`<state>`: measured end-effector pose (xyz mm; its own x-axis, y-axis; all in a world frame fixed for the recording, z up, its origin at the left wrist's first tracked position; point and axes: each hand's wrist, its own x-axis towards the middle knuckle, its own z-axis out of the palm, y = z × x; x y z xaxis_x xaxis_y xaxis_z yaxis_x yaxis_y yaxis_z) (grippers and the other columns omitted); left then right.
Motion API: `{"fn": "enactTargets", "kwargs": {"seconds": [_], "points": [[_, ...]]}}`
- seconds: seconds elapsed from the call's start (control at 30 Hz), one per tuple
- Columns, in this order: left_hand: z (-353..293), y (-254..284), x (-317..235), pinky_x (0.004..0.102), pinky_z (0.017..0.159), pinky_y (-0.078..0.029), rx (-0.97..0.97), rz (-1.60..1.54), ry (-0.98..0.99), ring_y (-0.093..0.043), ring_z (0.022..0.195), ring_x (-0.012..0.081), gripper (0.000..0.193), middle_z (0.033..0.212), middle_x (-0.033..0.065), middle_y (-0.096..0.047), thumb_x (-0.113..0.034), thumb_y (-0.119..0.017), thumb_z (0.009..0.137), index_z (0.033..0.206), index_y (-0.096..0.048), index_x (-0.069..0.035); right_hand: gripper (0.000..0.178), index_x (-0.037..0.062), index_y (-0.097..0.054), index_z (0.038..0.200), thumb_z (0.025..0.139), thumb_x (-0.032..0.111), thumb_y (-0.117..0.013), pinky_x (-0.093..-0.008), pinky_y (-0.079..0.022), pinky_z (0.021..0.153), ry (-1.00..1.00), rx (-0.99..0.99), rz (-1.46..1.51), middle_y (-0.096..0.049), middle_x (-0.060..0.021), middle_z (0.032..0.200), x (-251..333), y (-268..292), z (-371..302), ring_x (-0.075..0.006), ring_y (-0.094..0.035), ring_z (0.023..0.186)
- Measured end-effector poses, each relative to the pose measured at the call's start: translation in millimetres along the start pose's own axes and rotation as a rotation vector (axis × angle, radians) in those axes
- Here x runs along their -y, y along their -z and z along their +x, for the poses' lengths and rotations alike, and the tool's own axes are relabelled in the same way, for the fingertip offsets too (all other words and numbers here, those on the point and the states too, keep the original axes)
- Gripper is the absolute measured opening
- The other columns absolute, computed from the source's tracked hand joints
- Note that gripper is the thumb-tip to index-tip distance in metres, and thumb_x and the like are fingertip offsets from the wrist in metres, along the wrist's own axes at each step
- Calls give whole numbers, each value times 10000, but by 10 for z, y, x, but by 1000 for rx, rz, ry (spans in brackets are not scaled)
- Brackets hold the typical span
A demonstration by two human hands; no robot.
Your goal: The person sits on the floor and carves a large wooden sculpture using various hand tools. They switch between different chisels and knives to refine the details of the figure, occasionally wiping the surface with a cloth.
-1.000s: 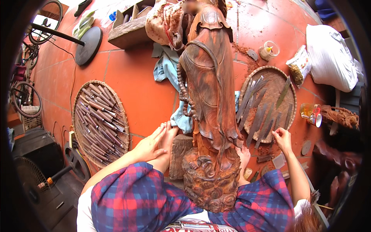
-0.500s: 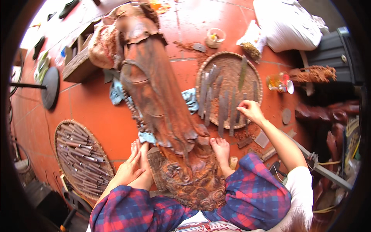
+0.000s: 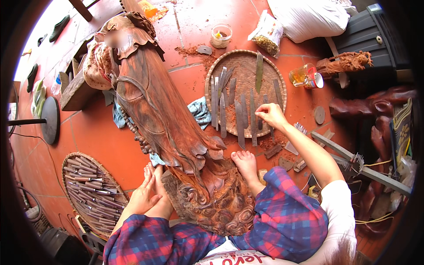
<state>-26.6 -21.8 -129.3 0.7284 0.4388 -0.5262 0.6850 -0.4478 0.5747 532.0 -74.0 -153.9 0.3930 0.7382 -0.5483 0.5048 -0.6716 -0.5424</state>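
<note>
the statue (image 3: 163, 115) points to the upper left, base toward the person, its long axis leaning further left in view than a second ago; right of it, the tray (image 3: 243, 70); the left hand (image 3: 141, 196) lies flat against the left foot (image 3: 164, 204); the right hand (image 3: 273, 115), now farther over the tray, curls above lengthwise blades (image 3: 240, 123), whether pinching anything i cannot tell

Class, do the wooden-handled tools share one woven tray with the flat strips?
No, the wooden-handled tools lie on the left tray, while the flat strips lie on the right tray.
</note>
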Motion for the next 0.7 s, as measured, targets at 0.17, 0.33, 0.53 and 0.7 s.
{"fn": "enactTargets", "kwargs": {"seconds": [0.17,0.33,0.53,0.7], "points": [[-24,25,-71,406,1124,-377,46,-119,90,-248,1468,372,829,1597,270,-166,-295,-724,827,1476,-342,52,193,14,-744,969,860,170,-711,-381,-572,649,28,2,-97,-711,-164,740,273,-194,208,-252,-723,665],[-22,86,-101,439,1090,-411,39,-126,122,-389,1384,415,799,1571,277,-236,-309,-722,804,1431,-394,63,307,-11,-728,807,779,283,-810,-476,-556,727,27,-113,-488,-685,-256,826,138,-523,500,-421,-690,833],[48,99,-78,434,1051,-439,50,-35,133,-503,1275,434,776,1548,300,-267,-349,-696,837,1427,-408,63,303,-39,-627,879,832,238,-742,-524,-508,802,43,-41,-502,-671,-282,866,293,-493,402,-451,-663,921],[107,228,-110,436,1018,-469,153,7,137,-578,1191,411,704,1473,282,-408,-379,-690,842,1397,-488,5,121,-12,-542,984,916,58,-612,-377,-524,630,171,-73,-66,-673,-185,744,499,-160,248,-266,-713,705]]}}
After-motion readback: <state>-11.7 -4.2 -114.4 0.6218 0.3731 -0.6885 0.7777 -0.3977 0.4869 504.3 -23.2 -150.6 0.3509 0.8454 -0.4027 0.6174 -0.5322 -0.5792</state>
